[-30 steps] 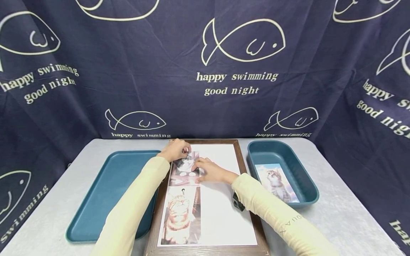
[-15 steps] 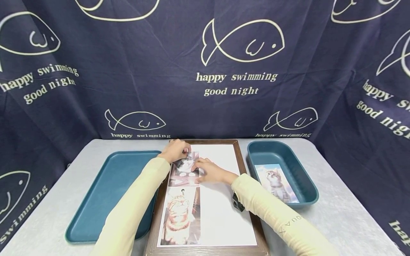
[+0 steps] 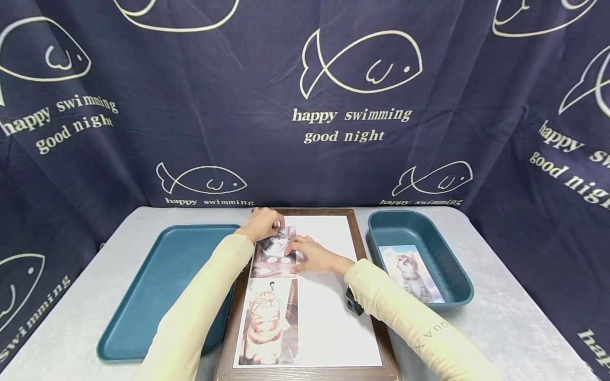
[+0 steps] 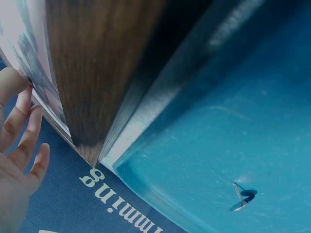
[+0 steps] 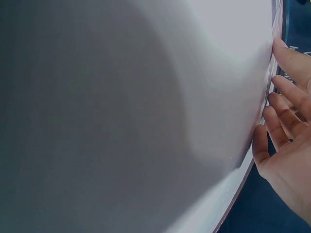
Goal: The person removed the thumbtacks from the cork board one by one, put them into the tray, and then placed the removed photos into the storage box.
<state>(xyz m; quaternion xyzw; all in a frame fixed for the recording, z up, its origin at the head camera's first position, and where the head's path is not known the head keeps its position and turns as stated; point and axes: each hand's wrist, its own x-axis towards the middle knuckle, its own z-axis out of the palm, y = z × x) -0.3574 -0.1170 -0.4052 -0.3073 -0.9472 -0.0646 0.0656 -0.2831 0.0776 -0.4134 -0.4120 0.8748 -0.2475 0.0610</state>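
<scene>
Near the top left of the framed white board (image 3: 333, 317), my left hand (image 3: 261, 223) brings thumb and forefinger together at the upper edge of a grey-and-white cat photo (image 3: 274, 271). A tiny dark bit, like a pin, shows between those fingertips; most of it is hidden. My right hand (image 3: 316, 255) rests spread fingertips on the same photo's right side. In the right wrist view the fingers (image 5: 274, 124) touch along the sheet's edge. Below lies an orange cat photo (image 3: 267, 325), with a small dark pin-like thing (image 3: 272, 284) at its top.
A flat blue tray (image 3: 162, 296) stands left of the board; a small pin-like thing (image 4: 243, 196) lies in it. To the right, a deeper blue bin (image 3: 431, 233) holds a kitten photo (image 3: 412, 272). A dark fish-print cloth (image 3: 267, 132) hangs behind the table.
</scene>
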